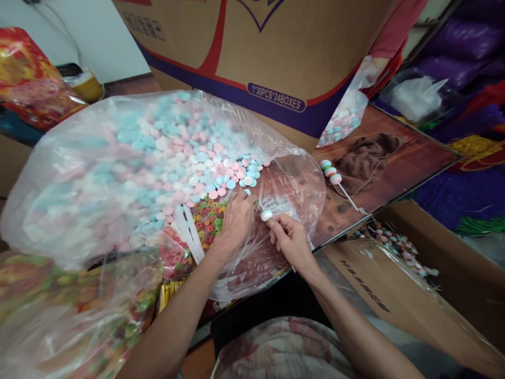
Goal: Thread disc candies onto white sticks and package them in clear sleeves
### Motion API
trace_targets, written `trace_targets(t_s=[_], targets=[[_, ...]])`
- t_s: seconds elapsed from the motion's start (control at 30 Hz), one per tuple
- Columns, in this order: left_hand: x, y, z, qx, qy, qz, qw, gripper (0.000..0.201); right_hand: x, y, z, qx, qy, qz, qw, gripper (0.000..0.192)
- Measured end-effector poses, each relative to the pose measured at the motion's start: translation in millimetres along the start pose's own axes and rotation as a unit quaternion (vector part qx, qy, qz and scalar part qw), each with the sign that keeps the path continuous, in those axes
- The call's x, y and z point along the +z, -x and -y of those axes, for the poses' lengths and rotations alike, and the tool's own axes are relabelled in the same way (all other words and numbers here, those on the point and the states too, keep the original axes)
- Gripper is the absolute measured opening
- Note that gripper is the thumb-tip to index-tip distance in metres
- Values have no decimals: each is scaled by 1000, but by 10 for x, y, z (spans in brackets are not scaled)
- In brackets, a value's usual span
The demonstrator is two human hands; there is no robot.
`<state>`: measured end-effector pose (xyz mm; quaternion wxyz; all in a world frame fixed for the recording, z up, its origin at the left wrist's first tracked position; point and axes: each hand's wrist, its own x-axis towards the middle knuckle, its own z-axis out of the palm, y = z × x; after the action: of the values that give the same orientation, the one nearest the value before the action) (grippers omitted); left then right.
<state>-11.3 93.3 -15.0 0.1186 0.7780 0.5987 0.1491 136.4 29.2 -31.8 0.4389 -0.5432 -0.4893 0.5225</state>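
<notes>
left hand [235,220] sits in the candy bag [79,173], fingers curled on discs [240,176]; right hand [290,241] pinches a stick [263,208] topped with a white disc [266,215] just beside it

A pale wall [94,37] stands at the back left, with purple bundles [469,42] stacked at right.
</notes>
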Motion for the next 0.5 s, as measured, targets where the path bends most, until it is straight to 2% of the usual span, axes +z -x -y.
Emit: trace_targets(t_s=[0.07,0.13,0.17,0.23,0.3,0.33,0.4,0.5], targets=[[-1,7,22,-18,89,-37,995,18,-1,5,17,1,-3,1,1000,24],[-26,23,54,-69,243,-64,965,11,-1,18,43,-3,-7,9,1000,24],[-48,34,74,-101,337,-59,934,8,-1,27,57,-8,-8,13,1000,23],[-109,63,122,-156,518,-12,841,13,0,46,79,-25,-4,22,999,22],[-176,95,167,-193,636,51,745,24,4,61,87,-46,10,29,998,21],[-205,111,185,-208,671,73,708,29,6,66,86,-57,19,33,998,20],[-245,137,208,-232,713,94,655,34,13,71,79,-75,39,39,996,20],[-259,164,221,-251,743,104,612,35,17,74,77,-94,69,44,992,21]])
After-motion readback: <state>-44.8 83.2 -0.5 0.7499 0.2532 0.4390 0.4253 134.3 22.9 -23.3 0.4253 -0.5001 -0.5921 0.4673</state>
